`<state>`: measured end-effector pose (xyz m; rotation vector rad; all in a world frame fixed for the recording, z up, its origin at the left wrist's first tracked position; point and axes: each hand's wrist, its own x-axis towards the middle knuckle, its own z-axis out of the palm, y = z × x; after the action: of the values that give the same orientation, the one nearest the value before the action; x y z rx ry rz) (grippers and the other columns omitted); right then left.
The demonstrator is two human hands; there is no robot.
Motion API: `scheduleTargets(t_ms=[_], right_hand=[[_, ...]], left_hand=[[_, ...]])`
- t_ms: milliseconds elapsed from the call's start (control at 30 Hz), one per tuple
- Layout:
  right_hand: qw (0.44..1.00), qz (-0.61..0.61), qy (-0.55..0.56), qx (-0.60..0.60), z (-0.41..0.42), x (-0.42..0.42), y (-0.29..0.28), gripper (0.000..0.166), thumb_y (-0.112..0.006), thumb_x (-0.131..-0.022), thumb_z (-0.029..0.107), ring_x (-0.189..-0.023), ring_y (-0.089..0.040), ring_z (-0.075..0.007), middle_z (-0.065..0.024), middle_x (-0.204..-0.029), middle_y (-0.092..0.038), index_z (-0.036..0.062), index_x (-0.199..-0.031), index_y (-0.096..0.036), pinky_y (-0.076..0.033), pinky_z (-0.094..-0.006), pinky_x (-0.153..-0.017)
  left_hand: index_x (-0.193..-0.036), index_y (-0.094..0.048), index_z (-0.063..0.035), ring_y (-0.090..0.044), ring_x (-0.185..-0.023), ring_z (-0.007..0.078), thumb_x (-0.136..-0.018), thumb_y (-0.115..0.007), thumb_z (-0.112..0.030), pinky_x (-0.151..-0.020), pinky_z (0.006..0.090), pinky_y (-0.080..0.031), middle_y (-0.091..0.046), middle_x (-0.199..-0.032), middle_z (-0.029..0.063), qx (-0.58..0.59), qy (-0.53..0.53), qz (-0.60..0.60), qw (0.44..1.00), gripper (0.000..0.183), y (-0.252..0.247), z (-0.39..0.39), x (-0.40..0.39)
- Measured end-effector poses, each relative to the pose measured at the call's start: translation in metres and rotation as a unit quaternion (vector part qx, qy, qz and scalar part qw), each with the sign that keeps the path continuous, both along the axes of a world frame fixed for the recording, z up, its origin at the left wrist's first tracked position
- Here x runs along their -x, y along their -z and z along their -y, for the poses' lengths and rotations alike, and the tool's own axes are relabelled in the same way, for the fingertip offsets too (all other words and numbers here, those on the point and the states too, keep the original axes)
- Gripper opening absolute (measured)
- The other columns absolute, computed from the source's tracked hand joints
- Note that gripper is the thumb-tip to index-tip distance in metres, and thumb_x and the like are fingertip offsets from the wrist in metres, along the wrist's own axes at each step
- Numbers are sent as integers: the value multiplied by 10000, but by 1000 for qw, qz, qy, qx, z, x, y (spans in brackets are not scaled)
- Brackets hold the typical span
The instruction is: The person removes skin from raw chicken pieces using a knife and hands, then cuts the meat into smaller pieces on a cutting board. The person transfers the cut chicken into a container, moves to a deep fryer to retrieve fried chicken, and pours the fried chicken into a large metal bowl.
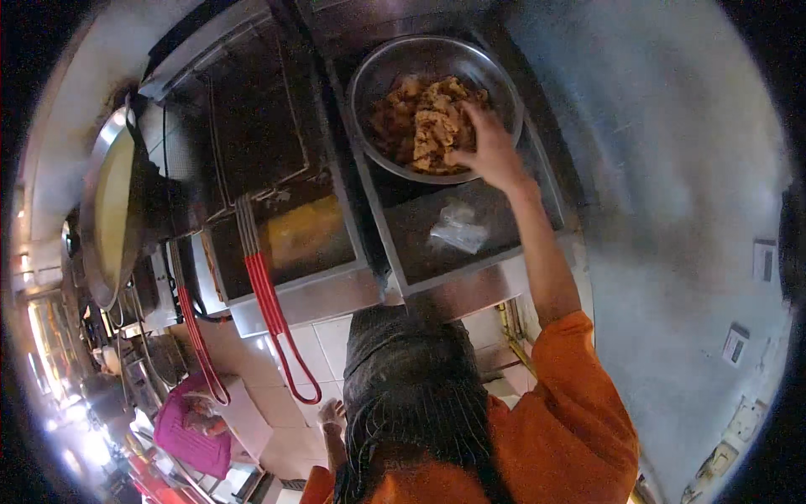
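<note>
My right hand (491,148) reaches into a wide stainless steel bowl (434,45) of battered fried pieces that look like fried chicken. Its thumb and fingers span the right side of a large golden-brown piece (436,129) and seem to grip it. Darker fried pieces (393,116) lie around it in the bowl. Down by my left side hangs my left hand (330,412), apparently in a thin clear glove, away from the counter. It is small and partly blurred, so its finger position is unclear. A crumpled clear plastic bag (461,228) lies in front of the bowl.
Left of the bowl is a deep fryer (340,252) with wire baskets; their red-coated handles (267,293) (198,343) jut over the floor. A wok of yellowish liquid (112,201) stands farther left. A metal-looking wall (655,252) rises at right. Magenta cloth (189,435) shows lower left.
</note>
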<state>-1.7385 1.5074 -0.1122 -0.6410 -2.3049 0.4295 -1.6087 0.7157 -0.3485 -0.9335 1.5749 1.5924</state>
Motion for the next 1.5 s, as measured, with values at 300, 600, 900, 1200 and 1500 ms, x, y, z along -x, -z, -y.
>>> scheduleTargets(t_ms=[300,600,900,1200,1500], right_hand=[[957,199,139,158,-63,-180,137,78,-612,-715,60,-627,-649,-191,-69,-684,-667,47,-756,-678,-509,-326,-609],[731,-72,231,638,-25,-119,111,299,-678,-844,271,-671,-652,-205,-105,-892,-682,4,-976,-658,-539,-320,-630],[545,-324,99,767,-49,-97,148,344,-619,-888,203,-989,-591,-196,-95,-1067,-612,13,-1168,-555,-494,-309,-809],[658,-324,77,675,22,-109,101,238,-578,-888,151,-968,-607,-228,-177,-1143,-596,-15,-1059,-579,-492,-279,-764],[435,-426,-160,777,113,-82,22,318,-513,-871,97,-1112,-548,-260,-159,-1195,-586,-44,-1151,-568,-414,-380,-996]], left_hand=[[-1087,-583,-112,-608,-883,233,-862,-627,-303,-712,363,-473,-641,-1009,71,-166,-86,43,981,299,5,-47,47],[-1109,-594,-49,-639,-804,208,-873,-636,-264,-665,333,-514,-658,-951,73,184,207,-198,940,321,-68,-88,101],[-1064,-612,-1,-634,-925,258,-913,-585,-165,-786,351,-517,-650,-1043,148,134,419,-395,807,224,-196,-269,109],[-1056,-621,-63,-644,-890,330,-851,-629,-205,-769,408,-528,-650,-987,178,63,594,-516,614,250,-283,-460,148],[-1154,-575,-60,-583,-994,323,-835,-637,-215,-812,400,-511,-610,-1085,135,72,495,-660,560,360,-273,-569,156]])
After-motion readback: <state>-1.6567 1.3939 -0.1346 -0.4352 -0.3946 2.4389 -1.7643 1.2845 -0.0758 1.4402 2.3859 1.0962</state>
